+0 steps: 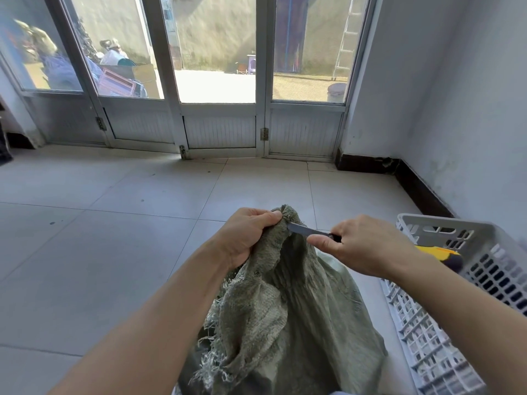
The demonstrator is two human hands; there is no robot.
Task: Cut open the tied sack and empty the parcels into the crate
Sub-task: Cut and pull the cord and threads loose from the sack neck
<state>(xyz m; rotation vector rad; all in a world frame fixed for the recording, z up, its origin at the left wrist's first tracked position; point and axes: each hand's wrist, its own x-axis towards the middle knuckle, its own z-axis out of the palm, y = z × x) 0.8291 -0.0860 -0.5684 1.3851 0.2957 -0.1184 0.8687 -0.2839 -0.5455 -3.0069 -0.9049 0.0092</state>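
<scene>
A: Two hands on it. Left hand (245, 235) grips the bunched neck of the woven sack (285, 309), up at the bag's 12 o'clock.
B: And the right?
A: Right hand (362, 246) pinches a utility knife (308, 230), blade tip touching the neck from 3 o'clock. The white plastic crate (445, 222) sits just beside the sack at 3 o'clock, on the tiled floor (114, 238).

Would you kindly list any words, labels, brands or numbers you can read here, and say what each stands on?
No text here is legible.
The sack, the knife and the crate show no print that I can see.
The door-frame strip may carry print, but is too blurred to read.
</scene>
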